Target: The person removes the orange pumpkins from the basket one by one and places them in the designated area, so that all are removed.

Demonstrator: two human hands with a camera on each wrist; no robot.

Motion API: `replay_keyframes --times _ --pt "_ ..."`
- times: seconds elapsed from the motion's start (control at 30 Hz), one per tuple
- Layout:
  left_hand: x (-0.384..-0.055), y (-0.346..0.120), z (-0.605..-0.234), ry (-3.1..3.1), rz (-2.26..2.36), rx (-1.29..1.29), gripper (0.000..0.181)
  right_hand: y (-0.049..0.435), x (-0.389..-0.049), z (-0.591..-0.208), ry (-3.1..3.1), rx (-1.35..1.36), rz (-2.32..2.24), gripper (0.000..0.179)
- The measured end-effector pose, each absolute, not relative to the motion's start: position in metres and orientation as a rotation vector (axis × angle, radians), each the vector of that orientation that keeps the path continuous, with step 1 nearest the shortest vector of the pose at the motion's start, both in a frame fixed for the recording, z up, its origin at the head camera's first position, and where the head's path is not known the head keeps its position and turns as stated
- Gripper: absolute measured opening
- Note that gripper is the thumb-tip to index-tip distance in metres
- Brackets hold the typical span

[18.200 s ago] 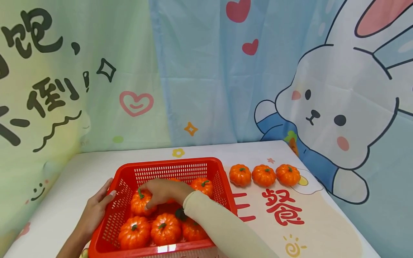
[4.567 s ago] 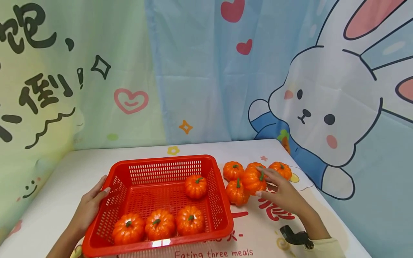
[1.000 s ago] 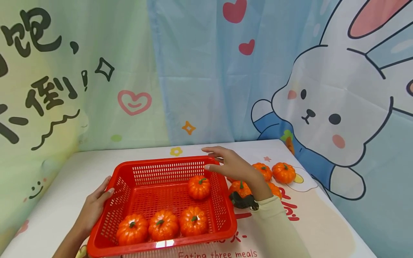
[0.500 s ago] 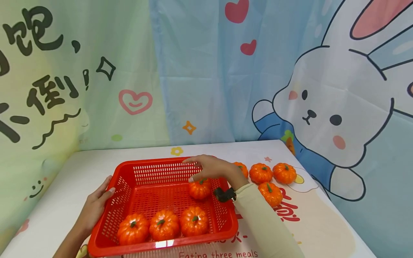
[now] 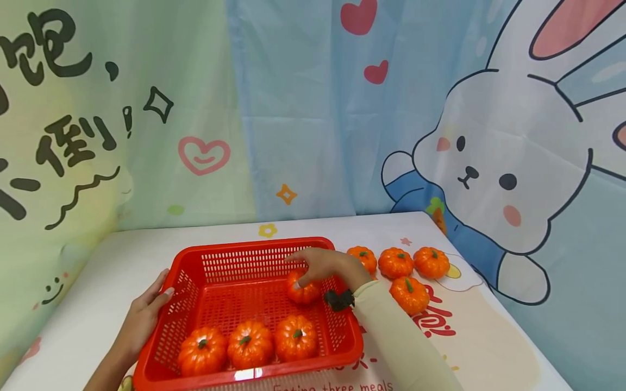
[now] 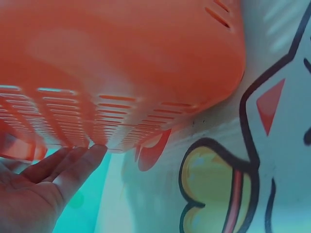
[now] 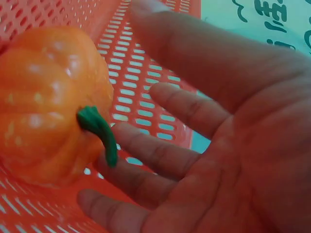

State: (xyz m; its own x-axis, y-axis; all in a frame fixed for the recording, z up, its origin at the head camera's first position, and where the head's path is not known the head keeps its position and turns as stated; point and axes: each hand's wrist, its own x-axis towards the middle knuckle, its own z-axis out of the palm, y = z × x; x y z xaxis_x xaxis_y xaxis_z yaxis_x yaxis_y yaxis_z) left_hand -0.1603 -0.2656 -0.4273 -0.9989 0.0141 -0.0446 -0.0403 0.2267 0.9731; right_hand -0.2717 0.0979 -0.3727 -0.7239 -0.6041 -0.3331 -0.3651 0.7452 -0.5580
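Toy pumpkins lie inside a red plastic basket in the head view. Three of them, such as the middle front pumpkin, line its near side; a single pumpkin sits toward the back right. My right hand hovers over that back-right one. In the right wrist view its spread fingers come around the green-stemmed pumpkin without a clear grip. My left hand holds the basket's left side at the rim; in the left wrist view its fingertips touch the slotted wall.
Right of the basket, several more pumpkins rest on the printed table cover: a back row including the far-right pumpkin, and a nearer pumpkin. My right forearm hides part of that area. A printed curtain hangs behind the table.
Pumpkins have gone from the basket to the table over the longer span. Recently my right hand set a pumpkin down, came back left over the rim and lowered. My left hand stayed.
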Motion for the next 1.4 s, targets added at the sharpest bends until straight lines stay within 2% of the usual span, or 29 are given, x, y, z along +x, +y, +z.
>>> replay_keyframes --times 0.43,0.67,0.87,1.4 --pt "-0.159 -0.267 -0.429 2.439 1.937 -0.015 0.065 0.086 -0.269 -0.388 2.391 -0.732 -0.549 0.07" --pt "-0.16 -0.267 -0.43 2.454 1.946 0.016 0.064 0.08 -0.268 -0.39 2.481 -0.722 -0.504 0.06" --pt "-0.16 -0.267 -0.429 2.444 1.95 0.012 0.064 0.079 -0.269 -0.389 2.486 -0.741 -0.508 0.059" --pt "-0.16 -0.267 -0.429 2.448 1.945 0.015 0.065 0.087 -0.27 -0.379 2.555 -0.891 -0.73 0.067"
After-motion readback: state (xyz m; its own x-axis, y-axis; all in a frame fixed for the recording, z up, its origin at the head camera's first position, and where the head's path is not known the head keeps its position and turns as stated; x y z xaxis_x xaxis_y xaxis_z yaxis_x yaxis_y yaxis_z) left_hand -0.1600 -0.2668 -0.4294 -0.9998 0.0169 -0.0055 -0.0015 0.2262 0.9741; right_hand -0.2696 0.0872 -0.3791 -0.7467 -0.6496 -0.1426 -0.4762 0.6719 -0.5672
